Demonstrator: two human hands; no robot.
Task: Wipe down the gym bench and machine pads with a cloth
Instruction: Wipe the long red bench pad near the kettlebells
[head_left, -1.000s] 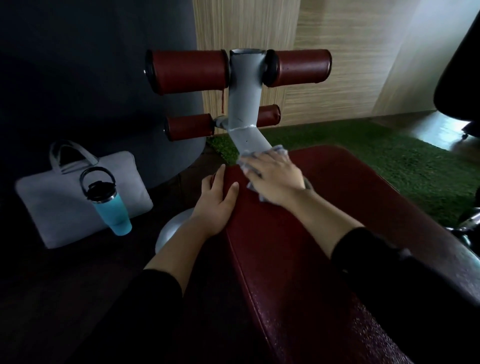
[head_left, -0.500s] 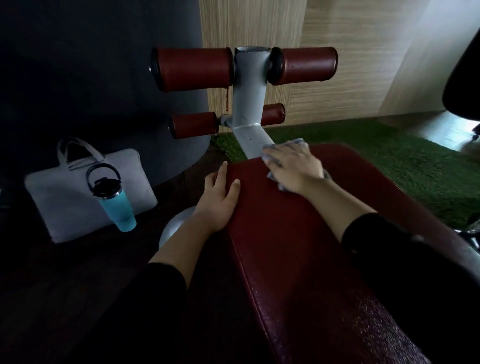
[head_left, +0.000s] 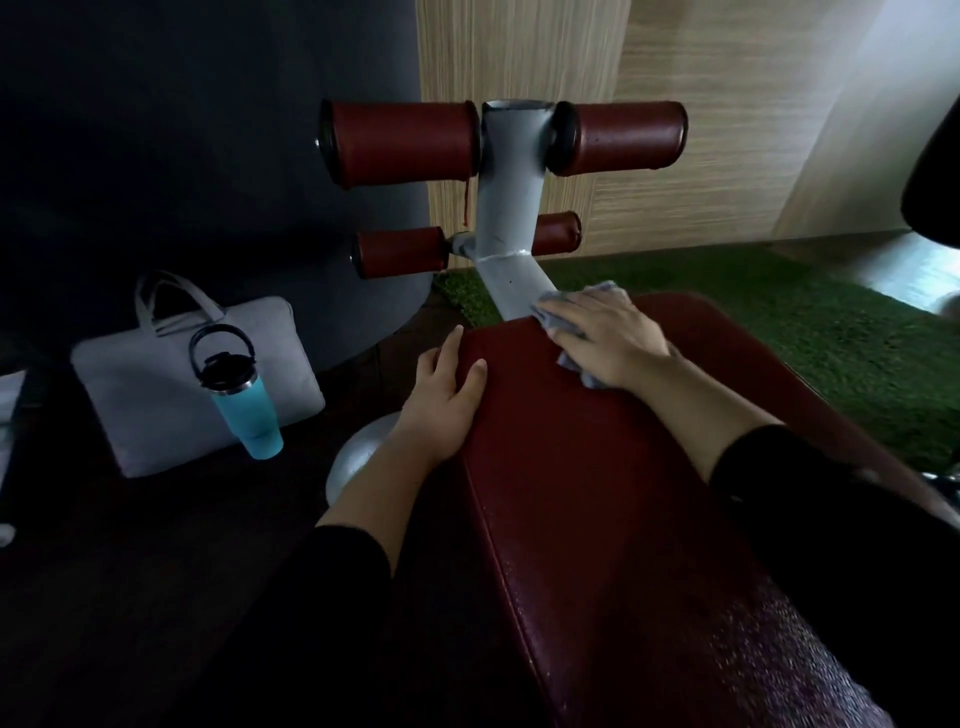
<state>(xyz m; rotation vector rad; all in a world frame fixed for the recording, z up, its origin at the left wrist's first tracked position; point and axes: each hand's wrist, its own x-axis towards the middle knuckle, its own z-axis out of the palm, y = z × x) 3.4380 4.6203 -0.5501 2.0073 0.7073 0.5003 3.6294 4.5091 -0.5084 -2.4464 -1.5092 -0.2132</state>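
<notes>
Wiping the far end of the bench pad (head_left: 597, 493), you are prob. at an early or middle step: I cannot tell which parts are already clean, and the roller pads (head_left: 402, 143) on the grey post (head_left: 511, 208) are looking untouched, w/ no hand near them. Your right hand (head_left: 608, 338) is lying flat, fingers spread, pressing the grey cloth (head_left: 569, 364) on the pad just beside the post. Your left hand (head_left: 447, 400) is open too, holding nothing, resting on the pad's left edge w/ the thumb on top.
</notes>
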